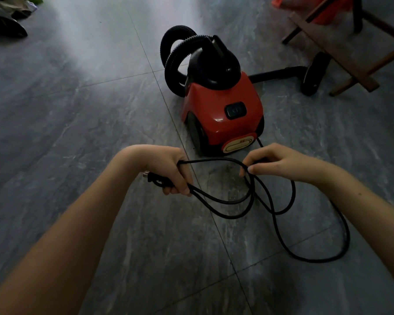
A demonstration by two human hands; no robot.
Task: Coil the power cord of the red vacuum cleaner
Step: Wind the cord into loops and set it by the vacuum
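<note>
The black power cord [271, 201] hangs in loose loops between two bare hands, above the grey tiled floor [77, 110]. The left hand [168, 171] is closed around a couple of gathered strands, its fingers [180, 188] curled tight on them, and the plug [149, 176] sticks out from the thumb side of that fist. The right hand [275, 162] pinches one strand between thumb and fingertips, the other fingers lightly bent. From there the cord drops in two smaller loops under the hands and one wide loop that trails out to the right across the floor, then runs back up to the rear of the red vacuum cleaner [223, 110].

The vacuum cleaner stands just beyond the hands, with its black ribbed hose [175, 53] arched over the top. A black tube [280, 72] runs from behind it to a floor nozzle [314, 73] on the right. Next to the nozzle stands a wooden frame [341, 46], partly out of view. A dark heap of things [7, 21] lies in the far left corner; it is too dim to make out.
</note>
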